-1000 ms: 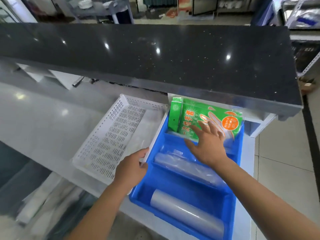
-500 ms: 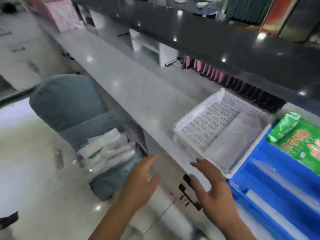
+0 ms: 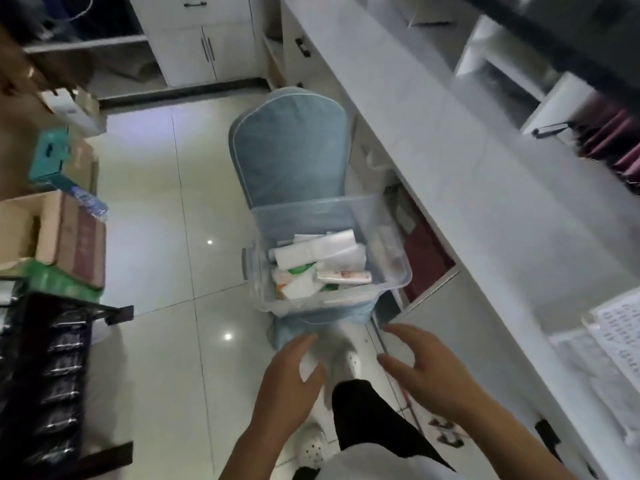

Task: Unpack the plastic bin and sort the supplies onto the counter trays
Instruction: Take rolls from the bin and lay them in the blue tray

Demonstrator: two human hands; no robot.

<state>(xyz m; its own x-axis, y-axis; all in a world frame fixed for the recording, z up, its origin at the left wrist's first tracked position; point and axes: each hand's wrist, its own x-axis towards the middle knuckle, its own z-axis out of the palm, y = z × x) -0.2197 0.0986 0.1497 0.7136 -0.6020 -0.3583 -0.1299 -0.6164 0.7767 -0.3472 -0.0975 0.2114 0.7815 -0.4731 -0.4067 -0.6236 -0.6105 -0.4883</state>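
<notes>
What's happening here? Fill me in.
A person is reaching toward a clear plastic bin that sits on a blue chair beside the white counter. Both the left hand and the right hand are open, empty and short of the bin. The bin holds white packets and a tube.

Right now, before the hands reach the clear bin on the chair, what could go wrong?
The clear bin sits on a soft blue chair and fills its seat, so a pull may tip it. Its packets lie loose and piled and could spill. Both the left hand and the right hand are empty and short of it.
</notes>
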